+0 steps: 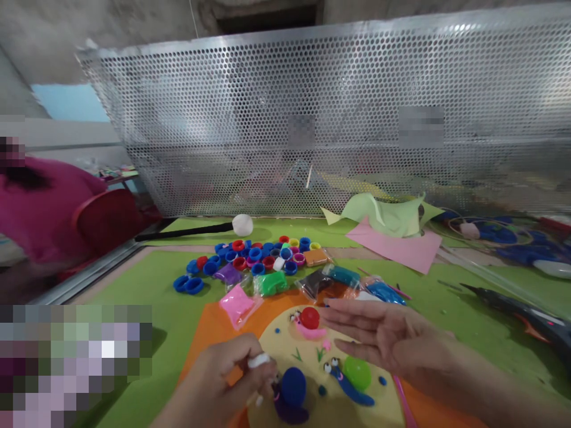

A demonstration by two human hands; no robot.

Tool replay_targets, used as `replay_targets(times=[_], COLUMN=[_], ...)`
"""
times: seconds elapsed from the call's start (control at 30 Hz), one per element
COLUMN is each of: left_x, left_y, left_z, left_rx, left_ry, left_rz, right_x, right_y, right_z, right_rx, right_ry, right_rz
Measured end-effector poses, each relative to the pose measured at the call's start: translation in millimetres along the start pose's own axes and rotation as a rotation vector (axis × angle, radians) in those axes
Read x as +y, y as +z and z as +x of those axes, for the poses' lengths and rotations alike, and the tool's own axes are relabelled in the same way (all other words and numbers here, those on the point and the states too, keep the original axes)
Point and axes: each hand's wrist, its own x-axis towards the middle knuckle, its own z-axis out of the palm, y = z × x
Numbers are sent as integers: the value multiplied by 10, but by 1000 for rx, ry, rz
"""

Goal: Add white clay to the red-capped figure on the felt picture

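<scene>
My left hand [223,373] is closed, pinching a small lump of white modelling clay [259,360] between thumb and fingers. Below it, on a round cream board [307,371], lies a purple clay snail with a dark blue shell [293,387], partly covered by the fingertips. My right hand [392,334] hovers over the board's right side, palm turned up and fingers stretched out, holding nothing. Near its fingertips sits a pink snail with a red shell [310,318]. Under that hand lies a blue snail with a lime green shell [357,373].
Bags of clay, among them pink [237,304] and green [271,283], lie behind the board. Several bottle caps [254,254] are heaped farther back. A glue gun [521,312] rests right; crumpled paper [379,214] sits before a perforated metal panel [312,107]. A person in pink [44,202] is at left.
</scene>
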Motion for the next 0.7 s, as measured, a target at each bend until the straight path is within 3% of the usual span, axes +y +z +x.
replay_targets(times=[0.2,0.33,0.5,0.7], left_x=[71,100,55,78], left_y=[-8,40,27,-41], left_z=[37,-12,-12,10], left_rx=[-106,-68,-50,37], left_ry=[-71,-155,-121,-110], left_rz=[-524,-730,-603,-416], right_x=[-21,16,18,-34], right_y=[45,36,41,138], right_z=[-4,8,12,10], right_rx=[38,11,-32,121], right_ry=[20,7,21,74], right_rz=[-4,8,45,188])
